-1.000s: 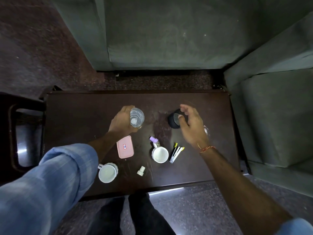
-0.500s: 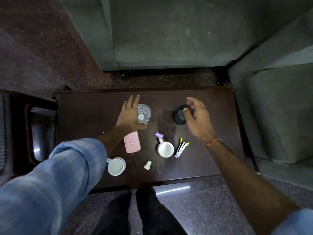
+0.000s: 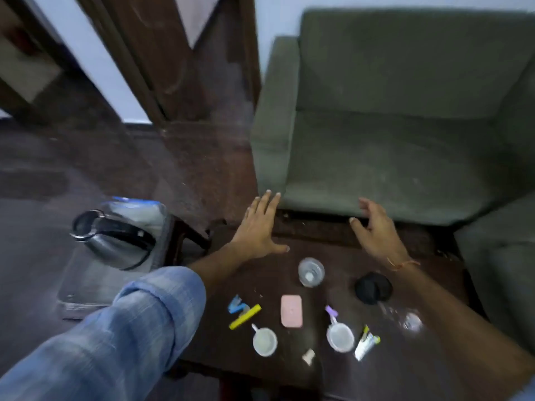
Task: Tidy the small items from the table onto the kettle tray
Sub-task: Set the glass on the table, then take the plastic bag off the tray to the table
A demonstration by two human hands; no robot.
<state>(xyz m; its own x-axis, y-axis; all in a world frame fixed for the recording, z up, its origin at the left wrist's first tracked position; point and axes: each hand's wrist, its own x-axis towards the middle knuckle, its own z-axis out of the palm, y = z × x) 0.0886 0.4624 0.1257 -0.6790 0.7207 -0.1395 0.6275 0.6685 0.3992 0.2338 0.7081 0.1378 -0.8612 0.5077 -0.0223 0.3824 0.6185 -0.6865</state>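
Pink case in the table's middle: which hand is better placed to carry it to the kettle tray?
Probably the left hand. It is open and empty on the side of the kettle tray, left of the table; the pink case lies between both hands, so the right hand would cross over.

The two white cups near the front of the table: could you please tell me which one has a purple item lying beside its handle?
The right-hand white cup, beside the sachets; a small purple item lies by its handle. The left cup has none.

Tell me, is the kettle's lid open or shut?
Open. The kettle on the tray shows a dark round mouth ringed by its metal rim; no lid covers it.
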